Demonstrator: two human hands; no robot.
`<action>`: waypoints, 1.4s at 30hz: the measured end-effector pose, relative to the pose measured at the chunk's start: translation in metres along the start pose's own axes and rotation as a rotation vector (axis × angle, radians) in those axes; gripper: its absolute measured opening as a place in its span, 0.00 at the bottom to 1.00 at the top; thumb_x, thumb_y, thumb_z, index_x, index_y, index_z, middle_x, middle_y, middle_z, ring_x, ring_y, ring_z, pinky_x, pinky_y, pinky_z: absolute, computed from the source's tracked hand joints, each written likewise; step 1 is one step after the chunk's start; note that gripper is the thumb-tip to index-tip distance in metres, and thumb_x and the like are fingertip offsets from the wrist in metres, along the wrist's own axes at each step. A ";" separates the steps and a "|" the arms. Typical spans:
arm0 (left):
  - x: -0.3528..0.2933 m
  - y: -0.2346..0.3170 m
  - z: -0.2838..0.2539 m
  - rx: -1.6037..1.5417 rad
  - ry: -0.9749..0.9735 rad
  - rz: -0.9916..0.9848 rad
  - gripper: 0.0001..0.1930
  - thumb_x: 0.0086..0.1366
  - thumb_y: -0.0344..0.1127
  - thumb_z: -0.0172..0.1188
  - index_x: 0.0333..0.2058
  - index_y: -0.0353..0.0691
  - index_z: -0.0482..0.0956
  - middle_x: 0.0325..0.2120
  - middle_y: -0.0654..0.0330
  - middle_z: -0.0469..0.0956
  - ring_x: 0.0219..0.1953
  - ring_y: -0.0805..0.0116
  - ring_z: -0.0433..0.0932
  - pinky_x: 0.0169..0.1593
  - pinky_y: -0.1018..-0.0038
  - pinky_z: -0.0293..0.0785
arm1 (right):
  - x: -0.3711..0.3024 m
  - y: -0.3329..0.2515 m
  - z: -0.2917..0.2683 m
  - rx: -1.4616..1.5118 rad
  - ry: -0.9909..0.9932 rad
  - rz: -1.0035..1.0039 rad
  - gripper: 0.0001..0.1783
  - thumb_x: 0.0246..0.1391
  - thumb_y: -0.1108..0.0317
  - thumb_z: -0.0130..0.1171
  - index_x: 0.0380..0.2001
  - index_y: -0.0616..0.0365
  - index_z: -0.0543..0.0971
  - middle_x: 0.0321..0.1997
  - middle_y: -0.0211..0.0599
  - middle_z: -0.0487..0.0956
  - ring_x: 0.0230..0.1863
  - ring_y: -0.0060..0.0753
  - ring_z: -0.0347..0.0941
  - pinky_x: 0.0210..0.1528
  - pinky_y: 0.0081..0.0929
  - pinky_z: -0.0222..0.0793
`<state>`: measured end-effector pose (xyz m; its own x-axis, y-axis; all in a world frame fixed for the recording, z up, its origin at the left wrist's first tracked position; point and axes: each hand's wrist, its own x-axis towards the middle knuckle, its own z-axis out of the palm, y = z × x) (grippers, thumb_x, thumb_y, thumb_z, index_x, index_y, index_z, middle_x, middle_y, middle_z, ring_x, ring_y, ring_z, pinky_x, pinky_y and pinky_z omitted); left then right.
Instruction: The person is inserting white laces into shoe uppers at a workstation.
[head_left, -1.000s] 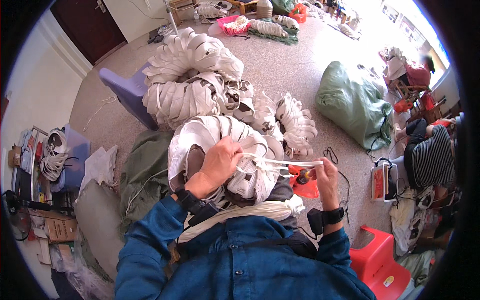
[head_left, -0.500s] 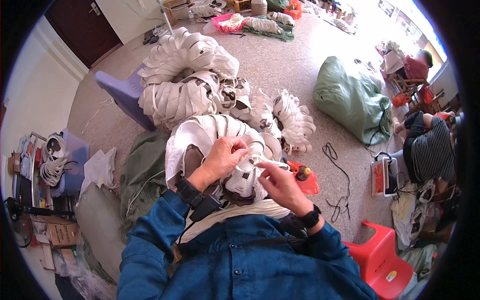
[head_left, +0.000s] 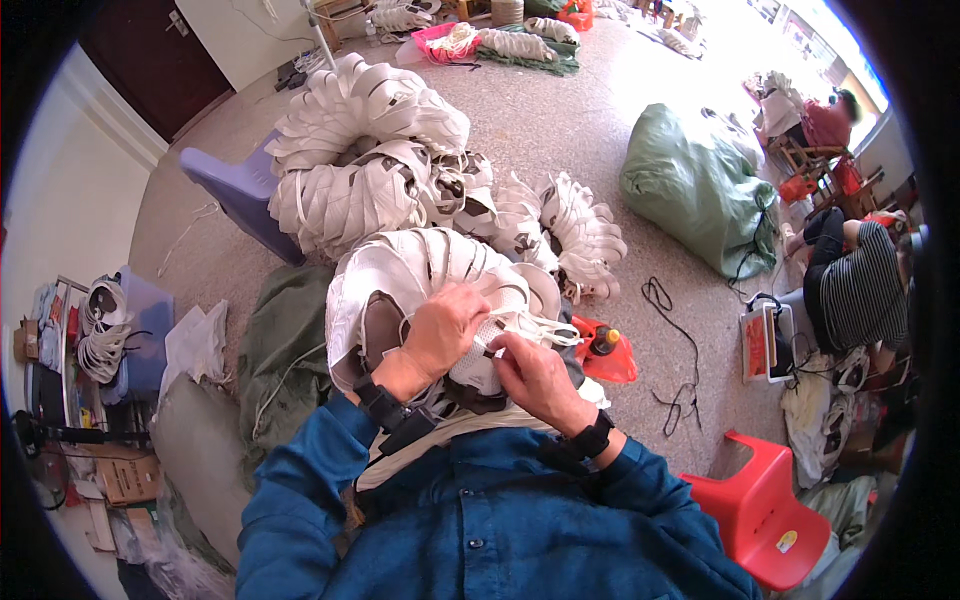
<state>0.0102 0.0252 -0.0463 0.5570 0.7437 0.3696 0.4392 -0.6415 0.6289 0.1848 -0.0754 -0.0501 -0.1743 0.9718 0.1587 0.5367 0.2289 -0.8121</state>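
A white shoe upper with mesh panels and dark patches lies in front of my body, at the near side of a bundle of similar uppers. My left hand is closed over its upper edge, thumb and fingers pinched together. Close beside it, my right hand pinches at the lacing area; its fingertips partly hide what looks like a lace end. Loose white shoelaces trail from the upper to the right, past my right fingers.
Beyond lie more bundled uppers, partly against a purple chair. An orange-red bag with a dark-capped bottle sits right of my work. A red stool, a green sack and a seated person in stripes are farther right.
My right hand has come in toward the upper, its outstretched fingers now closed in a pinch. The laces now stretch farther right. My left hand has shifted slightly.
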 end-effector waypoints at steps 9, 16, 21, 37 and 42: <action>0.011 0.005 -0.001 0.378 -0.220 0.165 0.05 0.60 0.31 0.61 0.34 0.38 0.80 0.34 0.55 0.78 0.41 0.54 0.77 0.48 0.62 0.74 | 0.000 0.001 -0.005 -0.052 -0.054 -0.126 0.06 0.58 0.71 0.56 0.38 0.60 0.75 0.34 0.50 0.78 0.36 0.57 0.77 0.37 0.46 0.73; -0.009 0.023 -0.006 0.390 -0.272 0.099 0.20 0.55 0.30 0.65 0.47 0.32 0.74 0.46 0.48 0.73 0.53 0.49 0.71 0.54 0.62 0.74 | -0.011 -0.002 -0.001 0.006 0.010 -0.153 0.06 0.55 0.72 0.57 0.37 0.59 0.75 0.34 0.48 0.76 0.34 0.56 0.77 0.36 0.46 0.73; -0.006 0.009 0.016 0.647 -0.278 0.043 0.17 0.57 0.27 0.58 0.46 0.30 0.74 0.44 0.49 0.73 0.50 0.50 0.73 0.51 0.65 0.78 | -0.011 -0.002 0.005 -0.105 0.035 -0.208 0.09 0.55 0.73 0.58 0.40 0.60 0.76 0.32 0.46 0.76 0.33 0.54 0.76 0.36 0.43 0.73; 0.004 -0.008 -0.015 0.213 -0.277 -0.065 0.07 0.61 0.28 0.57 0.33 0.34 0.84 0.32 0.46 0.77 0.39 0.44 0.77 0.46 0.56 0.72 | 0.040 -0.001 0.005 -0.270 0.031 0.000 0.12 0.59 0.62 0.58 0.31 0.61 0.77 0.28 0.53 0.79 0.32 0.55 0.80 0.34 0.46 0.73; 0.003 -0.012 -0.013 0.162 -0.311 -0.031 0.08 0.62 0.28 0.56 0.33 0.33 0.83 0.32 0.46 0.77 0.41 0.44 0.77 0.47 0.56 0.72 | 0.050 0.005 0.020 -0.533 0.041 0.007 0.12 0.56 0.63 0.57 0.27 0.62 0.78 0.27 0.52 0.80 0.28 0.53 0.80 0.30 0.46 0.74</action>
<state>-0.0027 0.0376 -0.0444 0.7189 0.6863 0.1102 0.5514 -0.6596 0.5108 0.1620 -0.0271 -0.0573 -0.1423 0.9724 0.1852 0.8846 0.2088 -0.4169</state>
